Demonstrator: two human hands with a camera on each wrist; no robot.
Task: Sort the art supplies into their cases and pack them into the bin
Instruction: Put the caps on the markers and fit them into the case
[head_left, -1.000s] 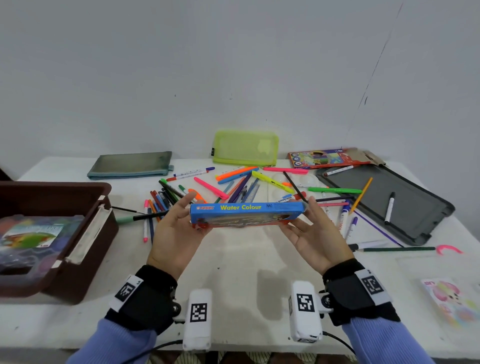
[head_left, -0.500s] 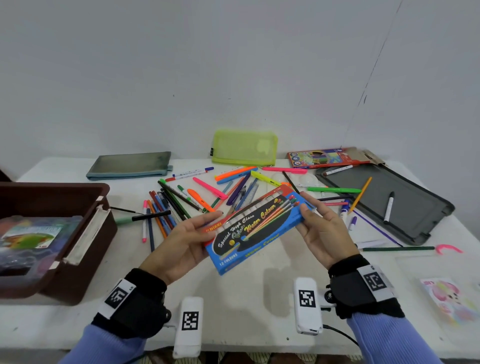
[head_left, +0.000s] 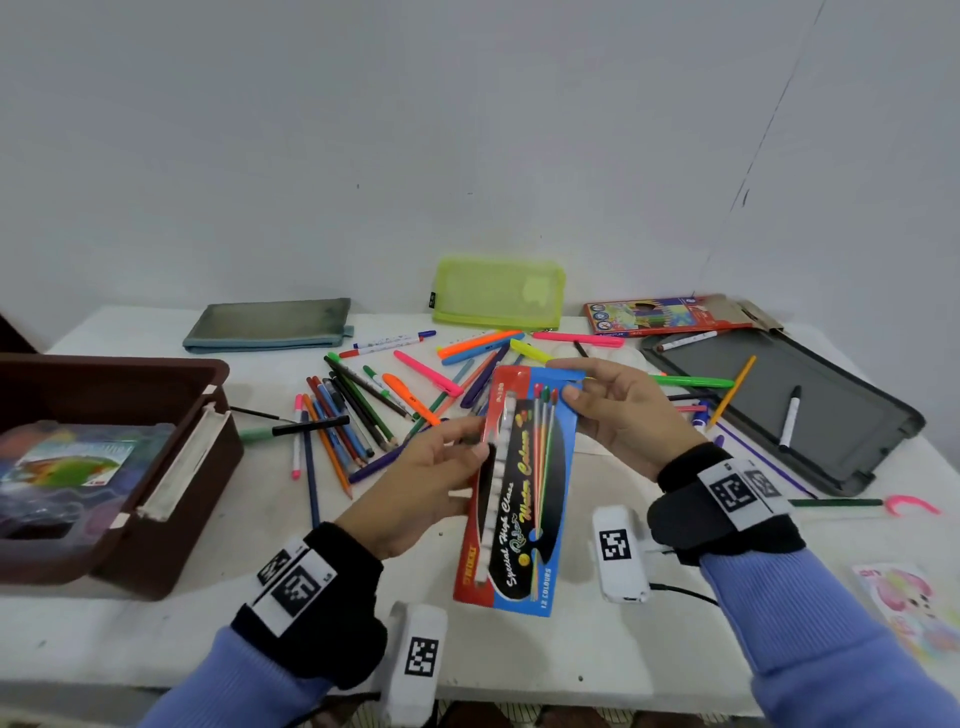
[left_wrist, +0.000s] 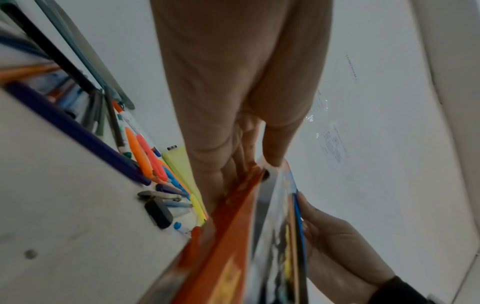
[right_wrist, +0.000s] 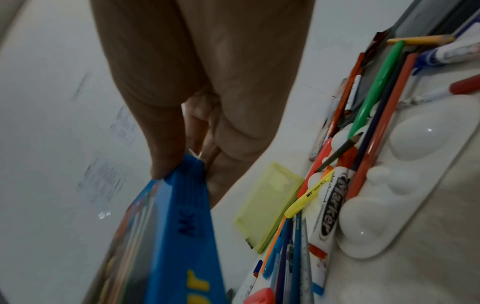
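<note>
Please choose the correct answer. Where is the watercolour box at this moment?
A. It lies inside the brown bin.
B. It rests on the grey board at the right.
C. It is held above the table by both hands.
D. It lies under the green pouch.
C: the left hand and the right hand hold the watercolour box above the table, its printed face toward the head camera.

- The left hand (head_left: 415, 483) has its fingers behind the water colour box (head_left: 519, 499); only the thumb shows on the front.
- The right hand (head_left: 623, 415) covers the box's far corner.
- In the left wrist view the box (left_wrist: 233, 246) is blurred and its print cannot be read.
- The brown bin (head_left: 130, 395) is cut off by the left edge; what lies inside it is blurred.
- The sticker sheet (head_left: 904, 603) runs off the right edge.
- The print on the wall papers (left_wrist: 333, 144) is too small to read.
</note>
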